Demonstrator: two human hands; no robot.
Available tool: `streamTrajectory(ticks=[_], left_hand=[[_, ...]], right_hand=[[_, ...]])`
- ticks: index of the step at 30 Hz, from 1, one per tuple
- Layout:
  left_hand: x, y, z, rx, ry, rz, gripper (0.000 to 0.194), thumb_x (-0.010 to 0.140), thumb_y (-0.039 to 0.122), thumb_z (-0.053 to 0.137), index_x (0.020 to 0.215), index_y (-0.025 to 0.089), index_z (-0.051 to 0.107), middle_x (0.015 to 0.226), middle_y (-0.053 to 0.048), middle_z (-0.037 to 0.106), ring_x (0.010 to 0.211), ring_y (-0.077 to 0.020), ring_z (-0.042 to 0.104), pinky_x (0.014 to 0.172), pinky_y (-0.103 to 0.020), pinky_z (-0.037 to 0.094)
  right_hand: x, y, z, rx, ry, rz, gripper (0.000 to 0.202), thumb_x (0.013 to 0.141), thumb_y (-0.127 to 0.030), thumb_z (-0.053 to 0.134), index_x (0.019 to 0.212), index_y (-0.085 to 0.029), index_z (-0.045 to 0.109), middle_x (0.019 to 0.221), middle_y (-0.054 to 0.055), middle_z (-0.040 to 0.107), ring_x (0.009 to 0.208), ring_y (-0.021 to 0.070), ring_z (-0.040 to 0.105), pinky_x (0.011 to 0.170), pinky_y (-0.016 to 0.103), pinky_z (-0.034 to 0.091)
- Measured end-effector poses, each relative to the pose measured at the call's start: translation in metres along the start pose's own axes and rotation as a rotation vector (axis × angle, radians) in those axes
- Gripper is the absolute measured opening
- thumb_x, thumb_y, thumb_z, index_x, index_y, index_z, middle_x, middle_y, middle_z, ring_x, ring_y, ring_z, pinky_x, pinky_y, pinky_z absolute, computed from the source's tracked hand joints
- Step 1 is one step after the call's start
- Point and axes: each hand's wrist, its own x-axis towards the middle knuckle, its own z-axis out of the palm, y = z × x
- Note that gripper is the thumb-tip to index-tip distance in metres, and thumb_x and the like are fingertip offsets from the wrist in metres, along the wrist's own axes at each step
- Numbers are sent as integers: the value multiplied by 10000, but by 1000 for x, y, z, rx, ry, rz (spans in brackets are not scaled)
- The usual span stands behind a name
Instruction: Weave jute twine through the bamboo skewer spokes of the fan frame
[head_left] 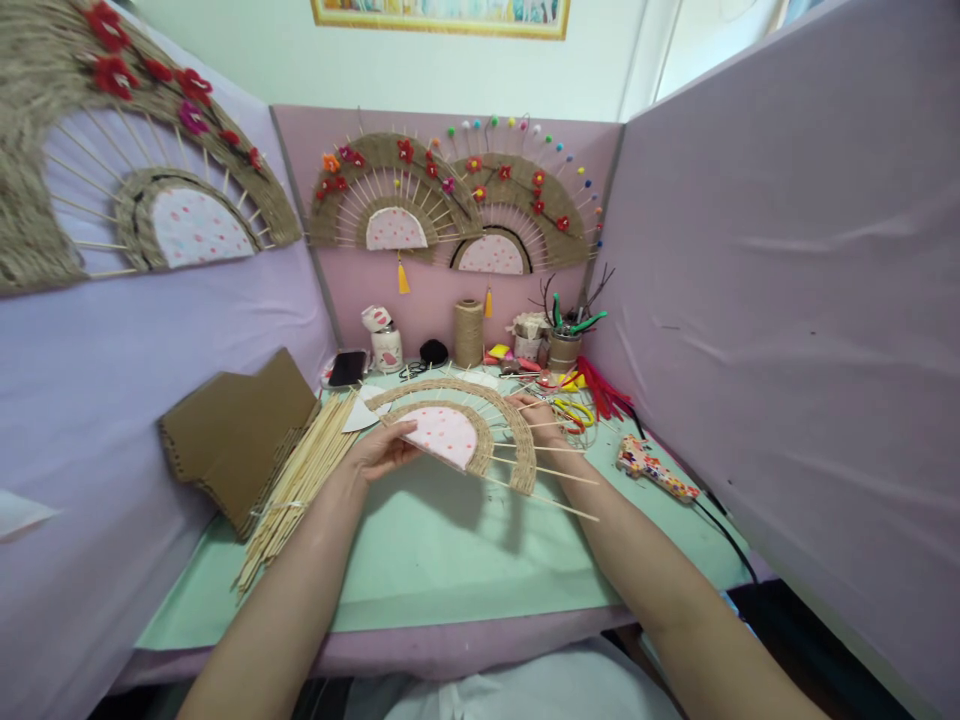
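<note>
**Half-round twine fan in hand: two bands on, outer stick ends bare**

We have the twine fan (pixel 526 460) raised over the worktop (pixel 450 570). Left hand (pixel 386 450) grasps its lower left edge, thumb by the dotted half-disc (pixel 442 435). Right hand (pixel 538 415) is at the outer sticks; grip partly hidden, can't tell if closed.

Done: half-disc on, inner and outer twine bands in place. Bare: spokes between bands, tips past the outer one. We see no flowers on it, unlike the wall fan (pixel 330 215); we'd judge it partway by comparison.

Around: stick bundle (pixel 300 485) and cardboard (pixel 240 420) left; twine spool (pixel 469 335) behind; scissors (pixel 576 413) and glue gun (pixel 652 468) right. Scissors sit close to right hand, among loose bits; nothing blocks the fan.
</note>
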Motion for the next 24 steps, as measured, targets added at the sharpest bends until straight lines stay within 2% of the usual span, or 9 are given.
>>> streamTrajectory(ticks=[3,5,11,19,24], left_hand=[[8,-6,2,-70,72,101,288,725,-33,557,977,87,627,774,-117,705,620,-175,665,557,-228,549],[10,-11,4,-139,78,125,297,735,-29,545,993,96,623,769,-105,706,627,-171,668,572,-227,548],[5,-21,7,-110,-34,3,335,733,17,562,1052,105,617,893,-150,703,784,-270,675,683,-374,552],[15,-9,3,-291,71,244,220,785,78,541,982,115,632,862,-107,709,812,-211,670,782,-347,535],[14,-5,5,-321,139,300,222,780,60,540,974,119,633,850,-96,710,783,-194,673,767,-324,541]], right_hand=[[-3,-1,4,0,127,-16,318,587,-467,697,714,-185,625,643,10,605,515,112,463,463,245,338],[-5,-3,6,-42,140,-35,305,594,-467,689,703,-186,639,616,8,598,520,118,466,463,246,332],[-9,-12,10,-91,152,-149,237,613,-421,678,647,-188,655,640,24,608,577,139,484,501,256,353],[-8,-12,8,-105,104,-99,292,615,-462,674,732,-195,698,516,-12,504,487,106,400,447,238,282],[-9,-15,6,-34,99,-103,294,614,-447,691,755,-188,695,484,-31,449,430,77,307,419,232,223]])
